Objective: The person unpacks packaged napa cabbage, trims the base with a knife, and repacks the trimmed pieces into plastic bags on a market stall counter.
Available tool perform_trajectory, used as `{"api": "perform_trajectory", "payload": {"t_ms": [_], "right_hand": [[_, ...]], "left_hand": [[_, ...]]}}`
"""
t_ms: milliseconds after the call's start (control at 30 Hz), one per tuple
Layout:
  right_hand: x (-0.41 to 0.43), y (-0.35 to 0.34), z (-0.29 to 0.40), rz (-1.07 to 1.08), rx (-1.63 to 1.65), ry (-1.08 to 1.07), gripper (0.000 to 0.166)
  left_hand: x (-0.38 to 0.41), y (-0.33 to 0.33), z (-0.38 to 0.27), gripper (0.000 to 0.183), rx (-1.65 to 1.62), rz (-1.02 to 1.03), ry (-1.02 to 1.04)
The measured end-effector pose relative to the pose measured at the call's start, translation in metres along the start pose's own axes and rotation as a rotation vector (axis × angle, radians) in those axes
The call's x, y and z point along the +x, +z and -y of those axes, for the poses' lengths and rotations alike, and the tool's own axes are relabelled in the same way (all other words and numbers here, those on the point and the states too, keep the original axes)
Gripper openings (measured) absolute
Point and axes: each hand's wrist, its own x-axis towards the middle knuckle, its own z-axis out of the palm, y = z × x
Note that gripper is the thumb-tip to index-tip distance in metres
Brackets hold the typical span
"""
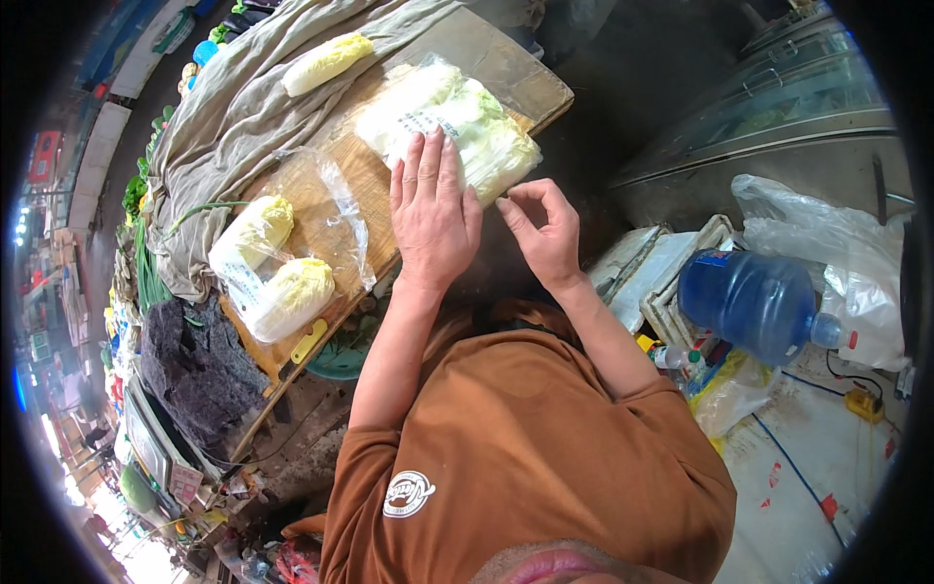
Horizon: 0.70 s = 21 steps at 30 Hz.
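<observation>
My left hand (435, 208) lies flat, palm down, against a clear plastic bag of napa cabbages (474, 139) at the edge of the wooden board (321, 182). The bag bears printed writing. At its near corner is my right hand (546, 230), thumb and forefinger curled together; whether they pinch the film cannot be told. Left of my hands, a second plastic bag (350, 212) spreads across the board with its mouth loose. Two napa cabbages (259, 230) sit inside it or under its film. Farther back, a single napa cabbage (328, 62) rests on a grey cloth (226, 124).
A yellow-handled tool (309, 340) lies along the board's near edge, beside a dark fuzzy cloth (197, 365). Below is a green basin (339, 358). To my right, a blue water jug (748, 303) lies on its side by foam boxes (657, 270) and a white plastic bag (810, 233).
</observation>
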Motion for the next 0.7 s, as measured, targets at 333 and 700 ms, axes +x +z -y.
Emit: {"api": "perform_trajectory", "payload": {"t_ms": [333,700], "right_hand": [[0.027,0.008,0.002,-0.073,-0.309,-0.467,0.017],[-0.008,0.017,0.002,-0.025,-0.135,0.040,0.021]], "left_hand": [[0.001,0.002,0.000,0.061,0.007,-0.010,0.015],[0.000,0.005,-0.001,0.061,0.001,-0.032,0.005]]}}
